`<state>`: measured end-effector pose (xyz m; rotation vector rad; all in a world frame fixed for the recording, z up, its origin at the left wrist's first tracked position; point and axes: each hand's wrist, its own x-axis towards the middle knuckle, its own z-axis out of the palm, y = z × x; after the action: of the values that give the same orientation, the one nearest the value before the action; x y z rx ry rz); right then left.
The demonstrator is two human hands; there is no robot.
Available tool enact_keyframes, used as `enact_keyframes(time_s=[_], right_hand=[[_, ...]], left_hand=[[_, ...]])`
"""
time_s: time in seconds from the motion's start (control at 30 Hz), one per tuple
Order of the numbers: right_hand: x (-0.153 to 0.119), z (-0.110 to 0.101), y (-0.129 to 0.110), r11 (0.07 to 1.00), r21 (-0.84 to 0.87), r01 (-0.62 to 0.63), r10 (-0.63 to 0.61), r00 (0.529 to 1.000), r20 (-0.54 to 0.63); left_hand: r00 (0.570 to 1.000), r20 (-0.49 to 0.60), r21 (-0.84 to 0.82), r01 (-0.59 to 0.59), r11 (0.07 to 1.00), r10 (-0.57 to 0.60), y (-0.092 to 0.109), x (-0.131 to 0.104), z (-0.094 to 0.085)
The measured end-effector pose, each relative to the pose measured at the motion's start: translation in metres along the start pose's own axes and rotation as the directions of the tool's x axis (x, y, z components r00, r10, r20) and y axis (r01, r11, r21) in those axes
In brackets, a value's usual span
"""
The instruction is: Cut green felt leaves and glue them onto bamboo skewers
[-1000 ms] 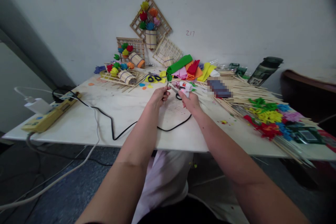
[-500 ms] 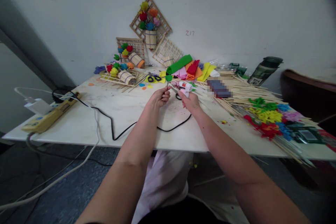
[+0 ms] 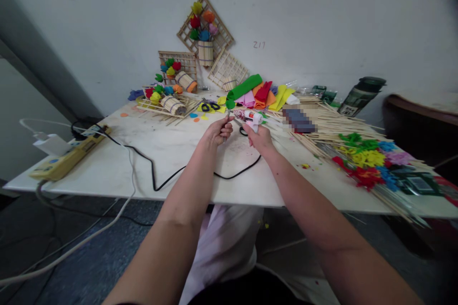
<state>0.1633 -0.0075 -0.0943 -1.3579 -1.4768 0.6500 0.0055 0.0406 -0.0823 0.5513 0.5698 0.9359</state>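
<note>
My left hand (image 3: pixel 221 131) is closed in a pinch around the thin stem of a green flower (image 3: pixel 230 104), whose head stands up above my fingertips. My right hand (image 3: pixel 260 138) grips a white hot glue gun (image 3: pixel 253 117) with red marks on its side. The gun's front end points left, close to the flower's stem; whether they touch I cannot tell. A black cord (image 3: pixel 236 177) loops on the table below my hands. Behind the flower lies a roll of green felt (image 3: pixel 245 87). A pair of scissors (image 3: pixel 210 107) rests to the left, beyond my left hand.
Bamboo lattices with felt flowers (image 3: pixel 205 33) lean on the wall and lie at the back left. A yellow power strip (image 3: pixel 69 155) sits on the left. Bamboo sticks (image 3: pixel 336 116), a blurred-out dark object (image 3: pixel 299 120), bright felt flowers (image 3: pixel 368 159) and a dark bottle (image 3: pixel 361 96) are on the right.
The green flower head has shifted slightly downward and turned a little in my left hand. Both hands stay in nearly the same place.
</note>
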Motion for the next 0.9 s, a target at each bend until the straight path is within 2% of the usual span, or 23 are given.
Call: enact_keyframes(time_s=[0.5, 0.73, 0.9], right_hand=[[0.001, 0.003, 0.004, 0.999, 0.036, -0.019, 0.020, 1.000, -0.024], [0.002, 0.005, 0.006, 0.997, 0.078, -0.009, 0.011, 1.000, -0.022], [0.002, 0.005, 0.008, 0.996, 0.074, 0.040, -0.039, 0.999, -0.011]], left_hand=[[0.998, 0.015, 0.052, -0.062, 0.997, 0.062, 0.001, -0.001, -0.002], [0.991, -0.034, 0.170, -0.123, 0.978, 0.131, -0.001, -0.001, 0.000], [0.988, -0.054, 0.236, -0.128, 0.963, 0.145, -0.002, 0.001, 0.000]])
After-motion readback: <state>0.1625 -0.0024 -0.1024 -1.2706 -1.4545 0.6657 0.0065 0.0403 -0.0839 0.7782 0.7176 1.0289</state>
